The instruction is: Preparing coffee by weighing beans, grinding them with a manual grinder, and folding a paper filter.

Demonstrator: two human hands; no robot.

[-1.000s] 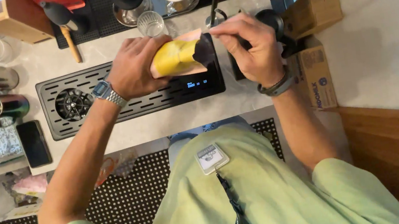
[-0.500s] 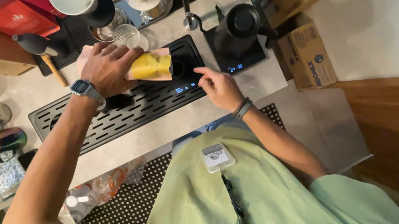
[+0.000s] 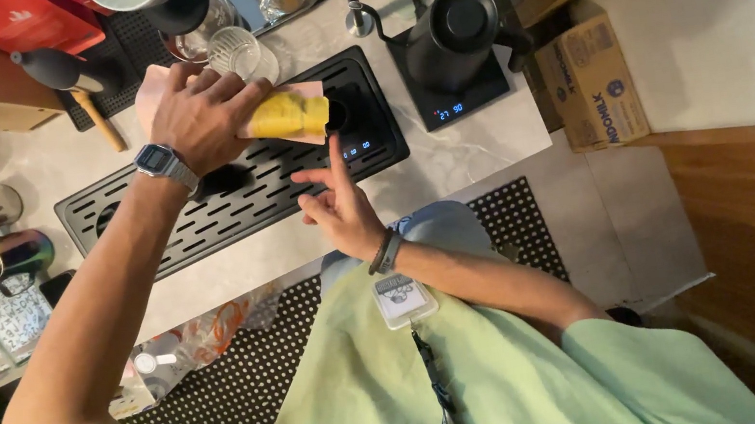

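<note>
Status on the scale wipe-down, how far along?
Done: nothing clearly, finished areas can't be told. In hand: left hand presses a yellow cloth on the black scale; right hand has a forefinger at its lit display. Left: the slotted drip tray appears untouched.

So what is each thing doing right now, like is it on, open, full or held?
Left hand: pressing the cloth down.
Cloth: yellow and pink, folded, under the left hand on the drip tray.
Right hand: empty, one finger stretched toward the tray's display.
Drip tray: its display is lit.
Kettle: lid on, sitting on its base.
Kettle base: on, digits lit.
Glass: upright, looks empty.
</note>
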